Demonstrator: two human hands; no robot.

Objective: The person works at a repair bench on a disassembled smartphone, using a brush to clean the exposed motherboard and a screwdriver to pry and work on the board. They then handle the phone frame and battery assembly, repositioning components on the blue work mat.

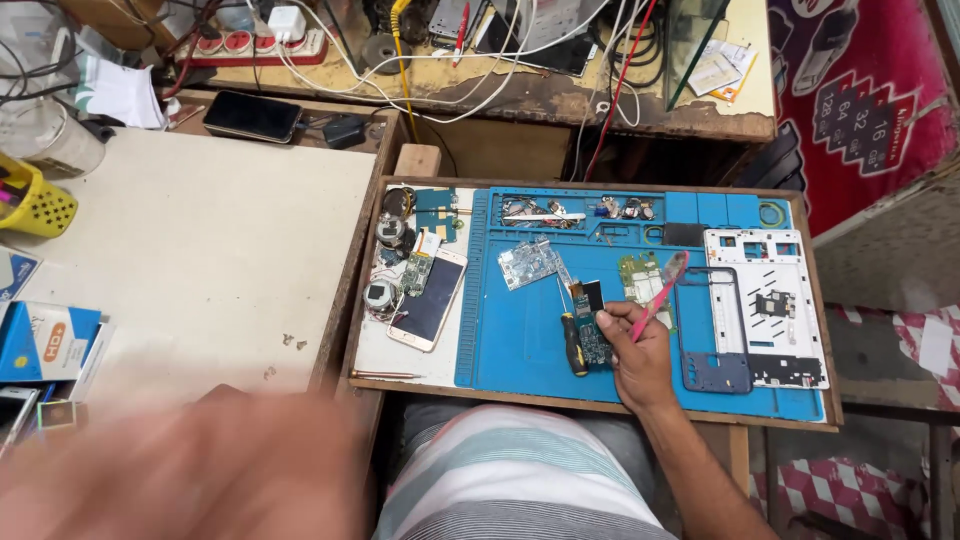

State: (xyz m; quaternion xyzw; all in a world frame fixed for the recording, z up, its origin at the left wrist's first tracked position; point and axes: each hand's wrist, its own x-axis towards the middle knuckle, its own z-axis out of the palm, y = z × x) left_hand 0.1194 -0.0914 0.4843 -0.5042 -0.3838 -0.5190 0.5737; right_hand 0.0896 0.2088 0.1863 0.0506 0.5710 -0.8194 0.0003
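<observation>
My right hand [638,355] grips a pink brush [662,288] that points up and to the right. Its fingertips rest on a small dark circuit board [594,345] lying on the blue work mat [510,340]. Just left of that board lies a black screwdriver with a yellow band [572,345]. My left hand [190,470] is a large blur at the lower left, above the white table [200,230]. Its fingers cannot be made out, and I see nothing in it.
The mat lies in a wooden tray [600,183] along with a white-and-gold phone [428,300], loose boards [527,263], a white phone frame [765,300] and a blue-grey frame [715,345]. Nearby are a yellow basket [35,205], blue boxes [45,340], a black phone [252,115] and a power strip with cables [262,45].
</observation>
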